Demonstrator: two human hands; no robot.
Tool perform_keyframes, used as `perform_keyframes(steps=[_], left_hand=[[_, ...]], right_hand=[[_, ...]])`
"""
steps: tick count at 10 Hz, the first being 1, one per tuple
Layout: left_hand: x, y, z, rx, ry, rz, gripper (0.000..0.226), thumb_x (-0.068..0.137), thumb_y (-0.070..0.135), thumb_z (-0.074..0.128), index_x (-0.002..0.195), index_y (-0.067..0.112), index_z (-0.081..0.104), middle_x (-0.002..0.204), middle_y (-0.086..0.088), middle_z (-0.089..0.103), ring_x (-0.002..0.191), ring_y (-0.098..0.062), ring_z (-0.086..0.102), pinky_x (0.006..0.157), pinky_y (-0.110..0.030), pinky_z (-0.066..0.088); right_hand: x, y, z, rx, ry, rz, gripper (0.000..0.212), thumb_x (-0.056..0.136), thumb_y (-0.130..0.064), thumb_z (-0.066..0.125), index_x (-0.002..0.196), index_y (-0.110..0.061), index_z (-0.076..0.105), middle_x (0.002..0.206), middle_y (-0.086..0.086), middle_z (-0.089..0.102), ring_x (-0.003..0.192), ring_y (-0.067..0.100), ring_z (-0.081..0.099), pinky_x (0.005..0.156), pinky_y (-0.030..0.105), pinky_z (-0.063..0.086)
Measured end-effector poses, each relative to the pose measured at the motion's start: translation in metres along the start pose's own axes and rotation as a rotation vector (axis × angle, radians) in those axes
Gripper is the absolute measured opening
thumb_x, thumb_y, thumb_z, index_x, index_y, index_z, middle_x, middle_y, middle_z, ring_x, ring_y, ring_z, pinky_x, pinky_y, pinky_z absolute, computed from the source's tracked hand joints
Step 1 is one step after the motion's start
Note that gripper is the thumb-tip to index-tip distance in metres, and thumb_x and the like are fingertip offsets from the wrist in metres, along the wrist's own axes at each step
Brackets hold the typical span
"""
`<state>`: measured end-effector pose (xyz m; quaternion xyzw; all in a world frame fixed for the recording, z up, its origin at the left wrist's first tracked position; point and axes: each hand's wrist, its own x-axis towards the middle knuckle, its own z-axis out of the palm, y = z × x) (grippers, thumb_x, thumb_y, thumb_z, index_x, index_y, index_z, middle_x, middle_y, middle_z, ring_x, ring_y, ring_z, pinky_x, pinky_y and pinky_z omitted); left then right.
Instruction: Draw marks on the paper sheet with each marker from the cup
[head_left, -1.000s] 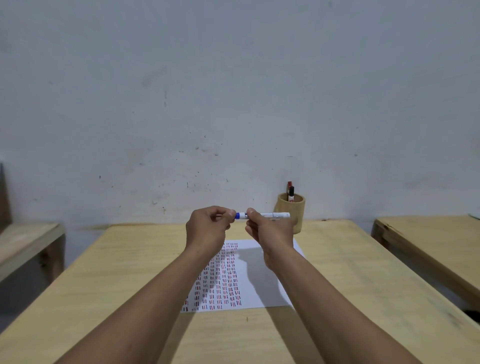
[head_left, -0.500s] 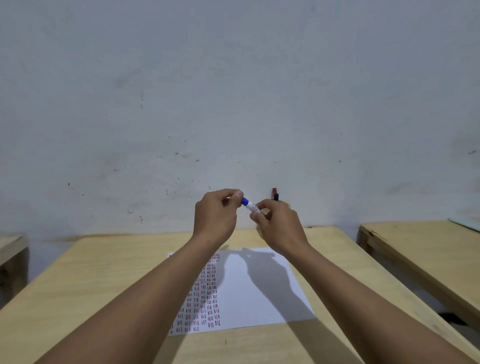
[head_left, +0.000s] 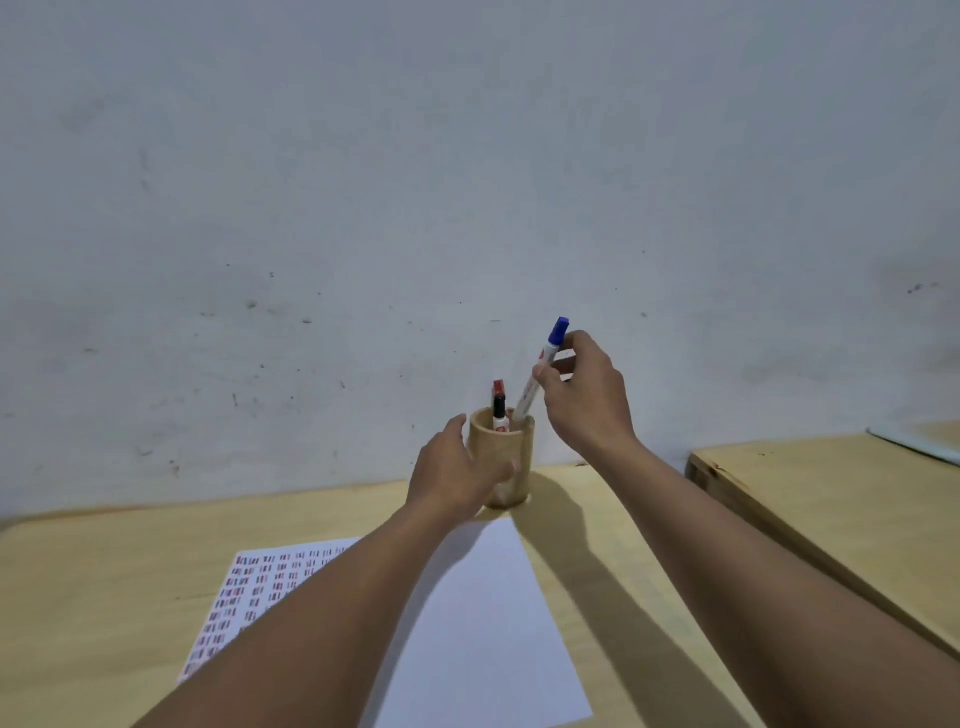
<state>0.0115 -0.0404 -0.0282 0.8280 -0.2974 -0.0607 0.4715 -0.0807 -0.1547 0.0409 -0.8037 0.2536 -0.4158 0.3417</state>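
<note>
The blue marker (head_left: 540, 370) stood nearly upright, capped end up, its long axis tilted so the cap leaned right and away from the cup (head_left: 503, 457). Its lower end sat at the cup's right rim, just inside the mouth as far as I could tell. My right hand (head_left: 584, 397) was pinched around the barrel, thumb and fingers closed on its upper half, directly right of the shaft and above the cup. Two other markers, a red-capped marker (head_left: 498, 387) and a black-capped marker (head_left: 500, 410), stood in the left half of the cup, apart from the blue one.

My left hand (head_left: 452, 475) was wrapped against the cup's left wall, fingers curved around it; I judged it a steadying hold, though I could not tell how firm the contact was.

The paper sheet (head_left: 483, 623) lay on the table (head_left: 613, 551), nearer me than the cup, rows of short marks filling its left part, the right part blank.

I judged the coming move to run along the marker's own axis, down and slightly left; the right hand controlled it.
</note>
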Motion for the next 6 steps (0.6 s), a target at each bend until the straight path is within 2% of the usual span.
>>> perform_keyframes(steps=[1, 2, 3, 4, 5, 6], left_hand=[[0.005, -0.007, 0.012, -0.027, 0.006, 0.017, 0.068, 0.077, 0.032, 0.080, 0.137, 0.018, 0.051, 0.127, -0.002, 0.064, 0.101, -0.017, 0.057, 0.085, -0.032, 0.049], [0.010, -0.017, 0.018, -0.073, 0.015, 0.000, 0.060, 0.078, 0.027, 0.081, 0.132, 0.018, 0.055, 0.124, 0.000, 0.066, 0.104, -0.018, 0.063, 0.091, -0.037, 0.054], [0.013, -0.022, 0.021, -0.109, 0.026, 0.002, 0.059, 0.079, 0.026, 0.081, 0.132, 0.018, 0.055, 0.125, -0.001, 0.067, 0.111, -0.021, 0.065, 0.094, -0.041, 0.055], [0.014, -0.022, 0.022, -0.124, 0.019, 0.000, 0.058, 0.079, 0.026, 0.081, 0.131, 0.018, 0.055, 0.122, 0.000, 0.066, 0.109, -0.021, 0.065, 0.092, -0.040, 0.055], [0.013, -0.023, 0.024, -0.138, 0.011, 0.005, 0.054, 0.082, 0.021, 0.078, 0.131, 0.018, 0.055, 0.123, -0.001, 0.066, 0.105, -0.020, 0.064, 0.089, -0.038, 0.056], [0.007, -0.018, 0.020, -0.125, 0.045, -0.028, 0.055, 0.091, 0.018, 0.067, 0.142, 0.017, 0.047, 0.133, -0.007, 0.062, 0.113, -0.024, 0.062, 0.094, -0.039, 0.054]], right_hand=[[0.006, 0.011, 0.008, -0.047, -0.060, 0.006, 0.015, 0.102, -0.025, 0.055, 0.115, -0.018, 0.059, 0.088, -0.008, 0.063, 0.070, -0.003, 0.055, 0.056, 0.016, 0.037], [0.008, 0.021, 0.020, -0.107, -0.150, 0.055, 0.017, 0.102, -0.029, 0.056, 0.100, -0.014, 0.065, 0.074, -0.008, 0.061, 0.065, 0.005, 0.057, 0.055, 0.023, 0.039], [0.006, 0.027, 0.028, -0.136, -0.231, 0.113, 0.029, 0.099, -0.027, 0.063, 0.081, -0.005, 0.070, 0.063, 0.000, 0.057, 0.060, 0.018, 0.053, 0.053, 0.028, 0.037], [0.005, 0.029, 0.029, -0.103, -0.242, 0.191, 0.026, 0.096, -0.021, 0.066, 0.084, 0.000, 0.075, 0.060, 0.003, 0.056, 0.054, 0.020, 0.049, 0.052, 0.028, 0.039], [0.001, 0.031, 0.027, -0.081, -0.220, 0.203, 0.024, 0.094, -0.019, 0.068, 0.102, 0.003, 0.077, 0.080, 0.016, 0.071, 0.062, 0.024, 0.056, 0.062, 0.033, 0.049], [-0.002, 0.028, 0.021, -0.036, -0.179, 0.247, 0.045, 0.094, -0.017, 0.067, 0.137, -0.004, 0.060, 0.118, 0.013, 0.072, 0.088, 0.028, 0.068, 0.078, 0.034, 0.054]])
